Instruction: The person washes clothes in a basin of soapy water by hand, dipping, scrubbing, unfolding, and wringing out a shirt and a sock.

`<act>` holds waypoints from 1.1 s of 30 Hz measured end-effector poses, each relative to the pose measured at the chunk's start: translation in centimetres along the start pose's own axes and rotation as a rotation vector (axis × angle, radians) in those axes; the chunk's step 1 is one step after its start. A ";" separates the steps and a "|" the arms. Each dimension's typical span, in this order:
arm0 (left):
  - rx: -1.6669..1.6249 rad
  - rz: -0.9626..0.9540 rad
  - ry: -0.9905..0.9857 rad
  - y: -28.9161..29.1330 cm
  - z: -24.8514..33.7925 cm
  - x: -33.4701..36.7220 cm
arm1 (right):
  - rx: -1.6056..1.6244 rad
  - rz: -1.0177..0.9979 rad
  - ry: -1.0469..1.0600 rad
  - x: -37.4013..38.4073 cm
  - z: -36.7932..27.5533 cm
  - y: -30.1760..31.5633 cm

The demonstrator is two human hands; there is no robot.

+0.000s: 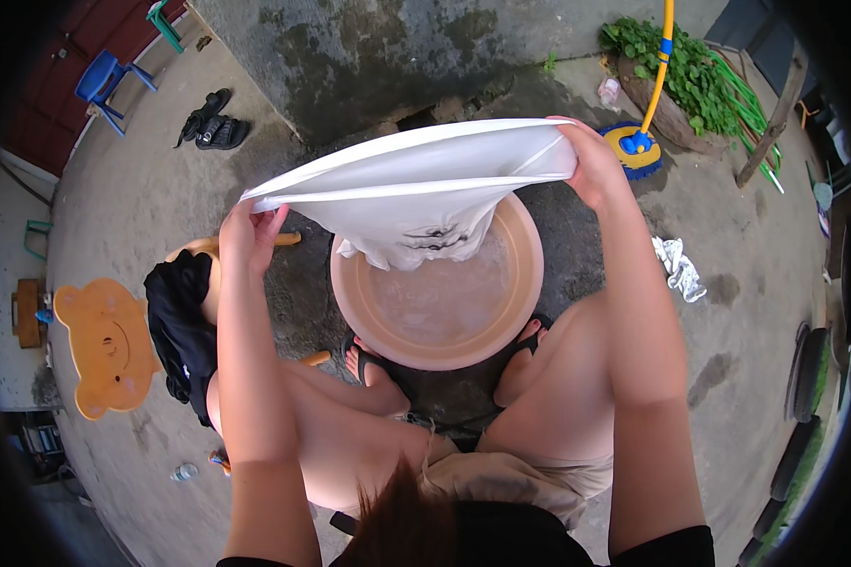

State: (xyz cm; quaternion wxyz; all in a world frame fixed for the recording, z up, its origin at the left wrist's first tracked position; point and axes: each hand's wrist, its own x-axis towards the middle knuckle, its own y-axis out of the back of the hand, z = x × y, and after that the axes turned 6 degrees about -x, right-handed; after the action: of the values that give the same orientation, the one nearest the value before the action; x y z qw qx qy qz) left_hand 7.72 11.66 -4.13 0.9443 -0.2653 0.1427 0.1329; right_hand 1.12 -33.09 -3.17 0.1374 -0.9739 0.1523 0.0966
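Observation:
A white cloth garment [397, 203], probably a shirt, hangs stretched between my two hands, with its wide opening facing up and dark marks on its lower part. My left hand [248, 236] pinches one end of the opening's edge. At the other end, my right hand [596, 168] grips the same edge, its fingers partly hidden by the cloth. Below is a round pink plastic basin [437, 355] holding shallow cloudy water. The garment's bunched lower end hangs over the basin's far side; whether it touches the water I cannot tell.
A small wooden chair with a bear-shaped back [109, 350] stands left, black cloth [180, 317] draped over it. A patterned white cloth [679, 269] lies right. Beyond are a yellow-handled mop [633, 146], plants [667, 80], black sandals [219, 132], a blue chair [109, 80] and a concrete wall [369, 57].

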 end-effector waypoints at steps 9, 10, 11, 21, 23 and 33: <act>-0.175 -0.077 0.353 3.6 -13.2 3.8 | -1.289 -0.020 0.167 0.3 12.8 -4.6; -0.173 -0.084 0.456 4.1 -15.5 4.1 | -1.370 -0.057 0.145 0.4 15.0 -4.3; -0.207 -0.006 0.432 4.4 -18.0 3.8 | -1.399 -0.126 0.034 0.0 16.6 -5.0; 1.818 -0.677 0.197 11.5 -36.6 -2.1 | -1.680 -0.306 -0.126 -5.7 38.7 0.6; 2.044 -0.638 0.148 12.7 -36.8 -1.9 | -1.656 -0.249 -0.194 -6.3 40.5 0.0; 2.138 -0.774 0.340 11.6 -38.7 -0.6 | -1.704 -0.283 -0.224 -5.7 41.1 0.6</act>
State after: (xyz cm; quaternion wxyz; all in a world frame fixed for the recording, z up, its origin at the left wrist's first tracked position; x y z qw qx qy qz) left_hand -4.32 0.31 -40.96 0.6328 0.6309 0.2172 -0.3928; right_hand -10.47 -19.92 -40.78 -0.6134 -0.7395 -0.1086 0.2551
